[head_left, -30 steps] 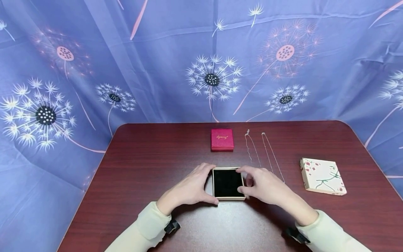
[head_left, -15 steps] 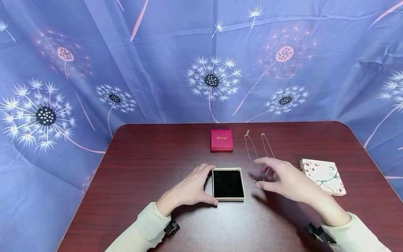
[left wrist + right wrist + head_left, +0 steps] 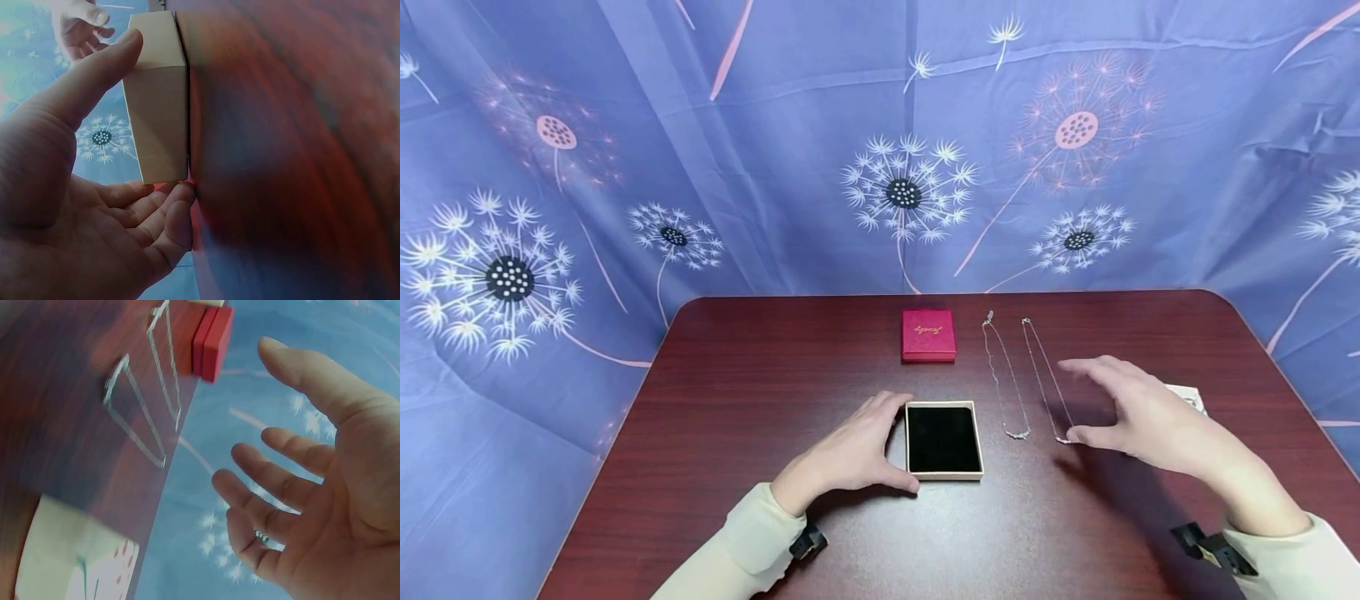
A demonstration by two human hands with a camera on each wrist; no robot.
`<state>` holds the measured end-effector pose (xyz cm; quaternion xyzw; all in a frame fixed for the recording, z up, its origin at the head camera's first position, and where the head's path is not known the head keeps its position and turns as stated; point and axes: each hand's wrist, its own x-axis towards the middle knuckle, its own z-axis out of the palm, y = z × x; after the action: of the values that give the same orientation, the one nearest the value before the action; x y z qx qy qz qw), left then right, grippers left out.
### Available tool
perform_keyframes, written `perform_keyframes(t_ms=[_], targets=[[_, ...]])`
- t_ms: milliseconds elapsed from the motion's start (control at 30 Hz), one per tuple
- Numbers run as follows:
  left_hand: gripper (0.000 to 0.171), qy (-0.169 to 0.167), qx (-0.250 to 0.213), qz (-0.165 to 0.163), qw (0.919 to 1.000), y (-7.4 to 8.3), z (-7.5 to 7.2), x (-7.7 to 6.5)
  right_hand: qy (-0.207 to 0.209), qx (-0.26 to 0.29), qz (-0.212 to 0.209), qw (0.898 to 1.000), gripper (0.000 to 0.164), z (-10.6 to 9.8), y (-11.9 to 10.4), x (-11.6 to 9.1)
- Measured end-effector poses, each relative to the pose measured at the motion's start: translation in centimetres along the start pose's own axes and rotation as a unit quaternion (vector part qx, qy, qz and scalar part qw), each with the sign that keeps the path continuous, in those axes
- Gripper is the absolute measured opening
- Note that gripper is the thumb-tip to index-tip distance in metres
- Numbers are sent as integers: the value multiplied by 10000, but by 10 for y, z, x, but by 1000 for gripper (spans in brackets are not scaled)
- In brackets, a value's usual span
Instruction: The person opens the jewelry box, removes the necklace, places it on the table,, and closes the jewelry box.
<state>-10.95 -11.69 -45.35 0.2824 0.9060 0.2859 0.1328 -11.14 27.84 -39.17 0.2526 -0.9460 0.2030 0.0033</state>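
My left hand (image 3: 853,450) holds the left side of a shallow square box (image 3: 943,440) with a cream rim and black lining. In the left wrist view its thumb presses one side of the cream box wall (image 3: 156,119) and the fingertips lie at another. Off to the right, my right hand (image 3: 1150,417) hovers with fingers spread and nothing in them. Below it, mostly hidden in the head view, lies the white floral lid (image 3: 1187,395). Two silver necklaces lie lengthwise: one with a leafy pendant (image 3: 1018,434), and a second necklace (image 3: 1043,383) nearest my right thumb.
A small red jewelry box (image 3: 928,335) with gold lettering sits shut behind the square box. The dark wood table (image 3: 760,358) has rounded back corners and meets a blue dandelion-print cloth (image 3: 797,167) hanging behind.
My right hand has left the square box's right edge and moved right, over the necklaces to the floral lid. My left hand and the box stay in place.
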Motion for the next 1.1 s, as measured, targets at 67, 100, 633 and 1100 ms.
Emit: perform_keyframes(t_ms=[67,100,633,1100], targets=[[118,-23,5,-29,10000,0,0,0,20,-169,14,9999,89,-2,10,-2],[119,-32,8,-37,10000,0,0,0,17,-204,37,9998,92,-3,15,-4],[110,40,34,105,9999,-1,-1,-1,-760,-386,978,9915,118,-15,90,-39],[110,26,74,87,9999,0,-1,-1,-1068,10,918,9900,122,-4,118,-52]])
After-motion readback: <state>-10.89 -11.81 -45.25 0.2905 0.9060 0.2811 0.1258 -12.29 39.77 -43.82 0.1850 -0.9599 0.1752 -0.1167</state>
